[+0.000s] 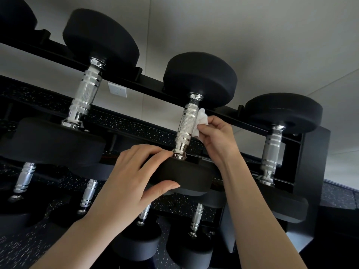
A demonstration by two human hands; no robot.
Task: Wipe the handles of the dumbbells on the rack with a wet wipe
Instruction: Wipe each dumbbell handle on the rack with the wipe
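Right hand [215, 136] pinches crumpled white wet wipe [201, 121] against knurled chrome handle [186, 125] of middle matte-black round-headed dumbbell [200, 78] on black steel rack [308, 158]. Left hand [128, 183] grips its near rubber head [186, 177].

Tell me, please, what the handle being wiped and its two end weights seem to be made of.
Handle: likely chromed steel; bright mirror glints, fine knurling between smooth rings. End weights: probably rubber-coated; matte black, no shine, soft rounded edges.

On the rack's [314, 171] upper tier, the middle dumbbell [186, 125] sits centre frame between the left dumbbell [85, 94] and the right dumbbell [272, 146]. A wet wipe [201, 121] touches its handle's right side; lower dumbbells [196, 218] lie beneath.
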